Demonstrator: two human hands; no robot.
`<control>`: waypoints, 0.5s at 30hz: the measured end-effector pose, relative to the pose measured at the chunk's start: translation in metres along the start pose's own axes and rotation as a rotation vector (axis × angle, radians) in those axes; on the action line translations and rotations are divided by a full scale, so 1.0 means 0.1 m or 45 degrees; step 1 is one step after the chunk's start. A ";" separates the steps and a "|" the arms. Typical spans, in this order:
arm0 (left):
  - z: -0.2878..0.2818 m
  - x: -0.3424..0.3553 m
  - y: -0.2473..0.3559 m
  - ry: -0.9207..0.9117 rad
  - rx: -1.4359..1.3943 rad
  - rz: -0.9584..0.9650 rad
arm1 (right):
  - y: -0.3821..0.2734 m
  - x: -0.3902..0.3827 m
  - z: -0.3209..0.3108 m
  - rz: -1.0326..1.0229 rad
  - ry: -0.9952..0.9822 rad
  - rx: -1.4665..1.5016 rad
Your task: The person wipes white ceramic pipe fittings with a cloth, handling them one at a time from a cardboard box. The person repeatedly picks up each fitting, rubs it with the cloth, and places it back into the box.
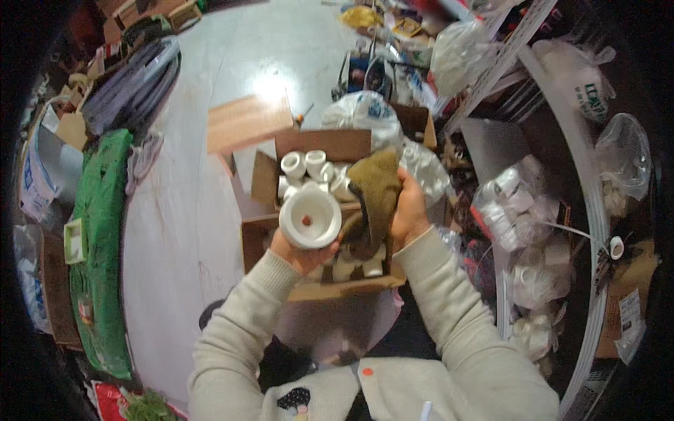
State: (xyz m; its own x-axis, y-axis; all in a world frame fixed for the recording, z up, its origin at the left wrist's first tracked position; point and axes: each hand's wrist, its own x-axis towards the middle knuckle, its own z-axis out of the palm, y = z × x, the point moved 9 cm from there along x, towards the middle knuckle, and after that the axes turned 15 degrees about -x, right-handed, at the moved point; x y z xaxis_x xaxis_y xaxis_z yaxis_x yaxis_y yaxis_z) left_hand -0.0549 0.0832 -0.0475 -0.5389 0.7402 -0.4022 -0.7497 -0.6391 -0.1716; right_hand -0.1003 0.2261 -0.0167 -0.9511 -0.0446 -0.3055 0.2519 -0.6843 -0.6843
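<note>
In my left hand point(298, 257) is a wide white plastic pipe fitting point(323, 235), its round opening facing up. A small reddish-brown spot shows inside it. My right hand point(411, 212) is closed around an olive-brown cloth point(380, 189), which hangs down beside the fitting. Both hands are above an opened cardboard box point(344, 288). More white pipe fittings point(293, 165) lie in the box, some with round ends pointing up. The cloth and the held fitting hide part of the box's contents.
A flat wood-coloured board point(247, 121) lies on the floor beyond the box. To the left is a long green wrapped bundle point(105, 245). Metal shelving point(586, 168) with bagged fittings point(511, 200) stands at the right. White plastic bags point(361, 116) sit behind the box.
</note>
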 end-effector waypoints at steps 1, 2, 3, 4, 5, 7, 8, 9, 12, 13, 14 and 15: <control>0.00 0.01 -0.04 0.024 -0.026 -0.007 | -0.04 -0.02 -0.02 -0.007 -0.027 0.103; 0.05 0.00 -0.05 0.028 -0.043 -0.001 | -0.09 -0.05 0.04 -0.062 -0.038 0.087; 0.06 0.00 -0.05 0.037 -0.047 0.007 | -0.13 -0.10 0.10 -0.118 -0.049 0.070; 0.07 0.00 -0.04 0.042 -0.047 0.018 | -0.18 -0.13 0.18 -0.176 -0.065 0.052; 0.06 0.00 -0.04 0.046 -0.047 0.028 | -0.25 -0.20 0.32 -0.278 -0.185 -0.056; 0.03 0.00 -0.01 -0.007 -0.027 0.023 | -0.25 -0.29 0.52 -0.416 -0.274 -0.361; 0.04 0.01 -0.01 -0.036 -0.012 0.018 | -0.25 -0.34 0.60 -0.488 -0.319 -0.515; 0.03 0.04 0.02 -0.021 0.012 0.080 | -0.17 -0.36 0.59 -0.475 -0.296 -0.830; -0.04 0.11 0.16 -0.033 0.160 0.225 | 0.13 -0.53 0.91 -0.916 -0.470 -1.880; 0.05 0.07 0.13 -0.033 0.188 0.229 | 0.22 -0.55 0.93 -0.906 -0.537 -2.003; 0.14 0.04 0.10 -0.034 0.216 0.233 | 0.31 -0.56 0.94 -0.892 -0.605 -2.125; 0.09 0.06 0.13 -0.032 0.222 0.224 | 0.39 -0.57 0.94 -0.875 -0.674 -2.246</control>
State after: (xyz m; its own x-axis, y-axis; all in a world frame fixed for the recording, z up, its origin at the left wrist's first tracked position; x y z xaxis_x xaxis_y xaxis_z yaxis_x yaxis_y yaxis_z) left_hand -0.0709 0.0811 -0.0444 -0.6746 0.6274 -0.3890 -0.6975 -0.7142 0.0578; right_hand -0.0532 0.1332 0.0363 -0.8137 -0.5378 0.2206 -0.5720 0.6735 -0.4681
